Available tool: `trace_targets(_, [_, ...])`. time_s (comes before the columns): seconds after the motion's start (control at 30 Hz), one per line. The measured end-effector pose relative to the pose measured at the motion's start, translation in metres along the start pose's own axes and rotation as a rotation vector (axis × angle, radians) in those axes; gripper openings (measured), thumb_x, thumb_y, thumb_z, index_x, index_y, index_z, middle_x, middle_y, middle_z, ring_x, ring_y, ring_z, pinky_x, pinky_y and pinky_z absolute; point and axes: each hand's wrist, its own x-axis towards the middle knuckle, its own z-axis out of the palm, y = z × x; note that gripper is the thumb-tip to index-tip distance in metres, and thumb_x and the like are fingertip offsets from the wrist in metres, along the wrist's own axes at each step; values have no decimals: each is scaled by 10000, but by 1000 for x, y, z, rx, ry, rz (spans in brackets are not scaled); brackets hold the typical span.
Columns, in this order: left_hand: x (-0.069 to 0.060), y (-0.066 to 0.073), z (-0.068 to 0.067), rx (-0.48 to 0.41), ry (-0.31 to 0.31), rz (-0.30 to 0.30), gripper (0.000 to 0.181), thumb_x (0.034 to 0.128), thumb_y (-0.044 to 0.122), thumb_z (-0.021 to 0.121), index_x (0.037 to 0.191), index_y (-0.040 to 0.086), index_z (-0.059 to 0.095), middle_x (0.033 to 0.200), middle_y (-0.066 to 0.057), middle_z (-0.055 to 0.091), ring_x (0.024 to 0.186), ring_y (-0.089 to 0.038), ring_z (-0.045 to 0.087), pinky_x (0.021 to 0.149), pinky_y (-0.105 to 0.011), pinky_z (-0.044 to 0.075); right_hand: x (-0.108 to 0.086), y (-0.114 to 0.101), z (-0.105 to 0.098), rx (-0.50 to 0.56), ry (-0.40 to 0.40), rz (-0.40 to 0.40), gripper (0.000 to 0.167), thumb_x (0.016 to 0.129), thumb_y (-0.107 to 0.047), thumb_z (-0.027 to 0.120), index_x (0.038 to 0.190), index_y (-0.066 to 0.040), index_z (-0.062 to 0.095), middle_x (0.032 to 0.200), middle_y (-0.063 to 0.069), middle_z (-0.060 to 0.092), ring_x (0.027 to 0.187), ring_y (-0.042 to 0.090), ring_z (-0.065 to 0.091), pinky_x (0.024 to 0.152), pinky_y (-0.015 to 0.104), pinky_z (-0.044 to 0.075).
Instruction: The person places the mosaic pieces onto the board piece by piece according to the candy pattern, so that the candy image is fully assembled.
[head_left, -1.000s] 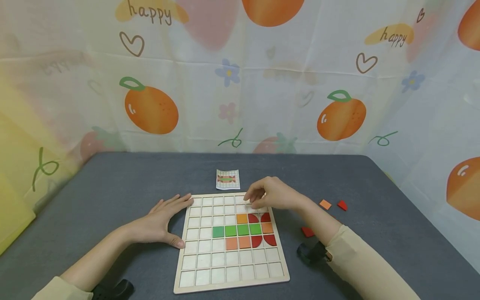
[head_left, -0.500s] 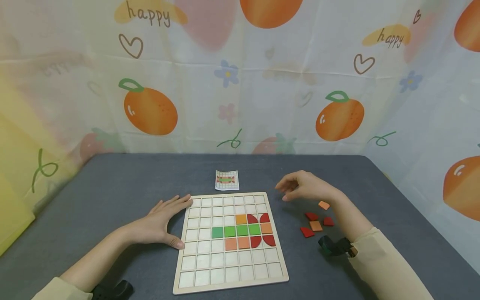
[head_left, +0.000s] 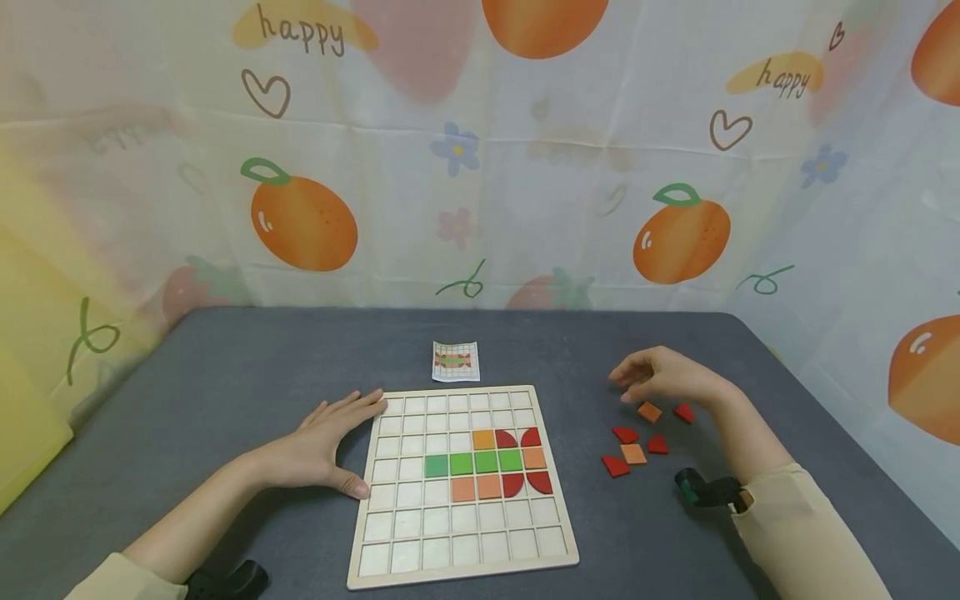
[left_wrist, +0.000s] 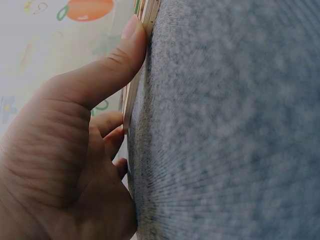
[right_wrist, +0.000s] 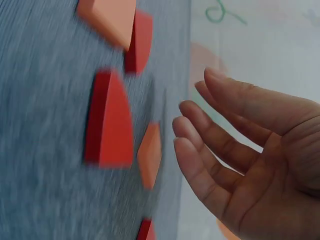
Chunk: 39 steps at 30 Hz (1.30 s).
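A wooden grid board [head_left: 463, 575] lies on the dark table, with green, orange and dark red pieces in cells across its middle and right. The left hand [head_left: 318, 450] rests at the board's left edge, thumb and fingertips touching the frame; in the left wrist view the thumb of that hand [left_wrist: 75, 145] lies against the board's edge [left_wrist: 132, 95]. To the right, the right hand [head_left: 667, 377] hovers above an orange piece [head_left: 649, 412], fingers loosely bent and holding nothing. The right wrist view shows this hand [right_wrist: 255, 155] beside a red piece [right_wrist: 109, 122] and an orange piece [right_wrist: 150, 155].
A small printed card [head_left: 455, 362] lies behind the board. Several loose pieces, red [head_left: 616, 466] and orange [head_left: 633, 454], are scattered right of the board. A fruit-patterned cloth [head_left: 525, 183] hangs behind the table.
The right hand has moved from over the board's top right corner rightward to above the loose pieces, uncovering several of them. The left hand has stayed at the board's edge.
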Motion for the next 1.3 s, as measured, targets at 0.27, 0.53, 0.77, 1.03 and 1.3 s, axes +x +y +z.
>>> trace_targets(0.27, [0, 0, 0, 9, 5, -4, 1138, 669, 545, 839, 1555, 80, 298, 1659, -167, 197, 1514, -511, 88, 1138, -745, -6, -12, 21, -10, 72, -53, 70, 452, 891, -168, 717, 1263, 58, 595, 1273, 252, 628, 969, 158, 688, 866, 316, 561])
trace_targets(0.53, [0, -1, 1, 11, 5, -2, 1145, 664, 553, 838, 1555, 79, 298, 1658, -171, 197, 1514, -510, 90, 1135, -750, -6, -13, 28, -11, 43, -104, 98, 464, 824, -188, 800, 1158, 55, 589, 1115, 142, 658, 958, 160, 587, 814, 276, 529])
trace_targets(0.77, [-1, 0, 0, 10, -2, 3, 1144, 669, 523, 849, 1561, 83, 284, 1657, -179, 191, 1509, -521, 83, 1125, -760, -12, -12, 30, -10, 14, -111, 88, 413, 815, -180, 809, 1082, 44, 586, 1044, 120, 625, 899, 153, 528, 765, 279, 506])
trace_targets(1.03, [0, 1, 0, 19, 4, 8, 1139, 669, 533, 844, 1557, 79, 294, 1654, -185, 199, 1505, -526, 97, 1124, -761, 4, -12, 31, -9, -21, -87, 89, 344, 806, -136, 806, 1029, 36, 608, 982, 108, 619, 862, 167, 521, 704, 292, 494])
trace_targets(1.3, [0, 1, 0, 11, 2, 0, 1131, 678, 534, 840, 1557, 80, 293, 1658, -173, 195, 1511, -518, 89, 1132, -753, -3, -13, 28, -7, -27, -44, 83, 283, 791, -97, 789, 965, 15, 595, 873, 75, 643, 693, 112, 539, 598, 278, 460])
